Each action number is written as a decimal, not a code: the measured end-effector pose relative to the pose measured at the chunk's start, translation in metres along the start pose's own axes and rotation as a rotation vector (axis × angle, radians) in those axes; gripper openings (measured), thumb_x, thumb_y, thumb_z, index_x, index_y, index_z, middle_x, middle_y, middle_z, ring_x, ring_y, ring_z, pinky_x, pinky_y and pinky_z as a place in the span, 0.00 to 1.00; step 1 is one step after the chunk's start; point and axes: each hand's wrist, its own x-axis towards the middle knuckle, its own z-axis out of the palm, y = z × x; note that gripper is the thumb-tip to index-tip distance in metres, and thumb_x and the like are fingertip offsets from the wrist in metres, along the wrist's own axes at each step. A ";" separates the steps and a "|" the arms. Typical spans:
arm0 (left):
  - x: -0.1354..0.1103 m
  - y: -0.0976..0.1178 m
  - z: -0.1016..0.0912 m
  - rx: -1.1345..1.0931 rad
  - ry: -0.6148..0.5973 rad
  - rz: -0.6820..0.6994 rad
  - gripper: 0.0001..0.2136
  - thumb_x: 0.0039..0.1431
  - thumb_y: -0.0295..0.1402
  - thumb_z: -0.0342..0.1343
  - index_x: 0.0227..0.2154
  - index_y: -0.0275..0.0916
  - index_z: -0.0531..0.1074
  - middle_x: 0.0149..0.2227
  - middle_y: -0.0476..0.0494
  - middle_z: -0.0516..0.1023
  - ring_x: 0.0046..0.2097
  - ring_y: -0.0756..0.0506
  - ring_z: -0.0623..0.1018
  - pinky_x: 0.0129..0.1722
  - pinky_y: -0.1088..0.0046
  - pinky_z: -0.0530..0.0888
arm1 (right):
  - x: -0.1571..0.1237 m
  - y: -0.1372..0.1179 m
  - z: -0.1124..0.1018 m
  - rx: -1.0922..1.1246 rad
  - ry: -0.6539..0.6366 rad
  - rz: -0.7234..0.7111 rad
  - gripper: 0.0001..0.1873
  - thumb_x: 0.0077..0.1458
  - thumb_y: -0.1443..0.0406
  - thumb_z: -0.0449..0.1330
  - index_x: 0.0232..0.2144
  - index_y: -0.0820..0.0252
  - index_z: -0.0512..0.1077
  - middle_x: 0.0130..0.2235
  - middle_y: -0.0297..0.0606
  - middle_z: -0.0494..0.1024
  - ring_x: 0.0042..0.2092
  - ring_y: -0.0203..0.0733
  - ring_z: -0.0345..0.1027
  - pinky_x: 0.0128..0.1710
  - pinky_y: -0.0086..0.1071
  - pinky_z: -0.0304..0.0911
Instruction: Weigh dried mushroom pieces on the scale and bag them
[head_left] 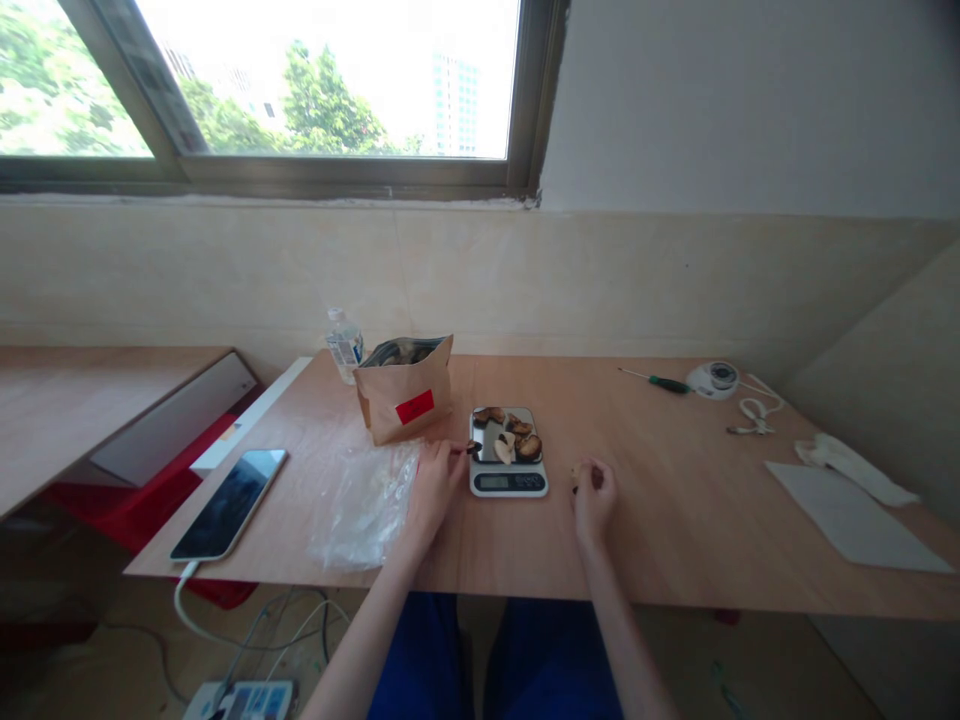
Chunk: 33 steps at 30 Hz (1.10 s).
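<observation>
A small digital kitchen scale [511, 481] sits mid-table with several dried mushrooms [527, 447] on its steel plate. My left hand [435, 490] is at the scale's left edge, its fingertips pinched on a small dark dried mushroom [472, 447]. To the right of the scale, my right hand [597, 500] is curled around a dried mushroom [597, 478], partly hidden by the fingers. Behind my left hand stands an open brown paper bag [390, 405] with a red label and dark contents. A clear plastic bag [364, 510] lies flat beside my left wrist.
At the left lies a phone [229, 505] with a white cable. A plastic bottle [345, 347] stands behind the paper bag. Toward the back right are a green-handled screwdriver [667, 383] and a white dome camera [712, 380]; a white sheet [855, 515] lies near the right edge.
</observation>
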 end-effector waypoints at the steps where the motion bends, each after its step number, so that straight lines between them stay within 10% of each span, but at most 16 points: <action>1: -0.008 0.002 -0.003 -0.042 0.030 -0.025 0.05 0.59 0.31 0.48 0.34 0.39 0.68 0.35 0.45 0.73 0.40 0.44 0.72 0.41 0.65 0.69 | 0.000 0.001 0.000 -0.001 -0.001 -0.001 0.16 0.50 0.54 0.54 0.32 0.63 0.68 0.29 0.39 0.72 0.31 0.39 0.65 0.33 0.32 0.60; 11: -0.082 0.036 -0.004 -0.206 -0.262 0.035 0.05 0.60 0.30 0.48 0.34 0.41 0.69 0.36 0.45 0.72 0.40 0.46 0.72 0.41 0.70 0.70 | 0.002 0.003 0.002 0.011 -0.027 -0.001 0.18 0.49 0.52 0.54 0.32 0.62 0.68 0.31 0.40 0.73 0.33 0.40 0.66 0.35 0.32 0.60; 27: -0.087 0.036 0.006 -0.208 -0.352 0.031 0.06 0.60 0.29 0.47 0.36 0.41 0.69 0.37 0.45 0.73 0.41 0.45 0.73 0.42 0.67 0.70 | 0.003 0.008 0.003 0.021 -0.057 -0.008 0.17 0.48 0.54 0.55 0.32 0.63 0.68 0.32 0.40 0.72 0.34 0.40 0.65 0.35 0.33 0.61; 33: -0.087 0.036 0.006 -0.211 -0.344 0.009 0.06 0.60 0.29 0.48 0.35 0.42 0.69 0.37 0.45 0.73 0.41 0.45 0.73 0.41 0.68 0.70 | -0.003 -0.009 0.000 0.113 0.111 -0.058 0.20 0.50 0.54 0.55 0.36 0.65 0.70 0.38 0.46 0.74 0.37 0.40 0.68 0.38 0.34 0.63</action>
